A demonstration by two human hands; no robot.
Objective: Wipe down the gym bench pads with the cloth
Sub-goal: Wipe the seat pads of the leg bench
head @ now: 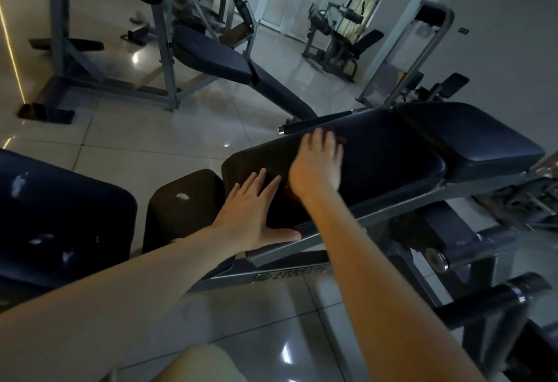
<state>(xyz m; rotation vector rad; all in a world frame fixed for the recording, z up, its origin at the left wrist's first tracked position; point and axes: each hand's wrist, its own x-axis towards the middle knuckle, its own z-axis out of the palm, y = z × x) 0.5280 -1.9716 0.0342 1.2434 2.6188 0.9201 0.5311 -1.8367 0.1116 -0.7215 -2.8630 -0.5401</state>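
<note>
Possibly the cloth (342,140) gets bunched under the blurred right hand (317,164) (grip cannot be told); the pad (392,164) is pressed by the flat left hand (253,215).

I see the bench's long black pad (377,164) on its grey steel frame (332,230), standing on glossy floor tiles (151,140) — my left hand (256,215) lies flat on the near end, and my blurred right hand (317,164) presses a dark cloth (291,195) further along.

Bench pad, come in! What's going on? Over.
Left hand flat on near end of long pad. Right hand pressed on it farther along, blurred; cloth too dark to pick out. Pad ahead bare, nothing blocking.
</note>
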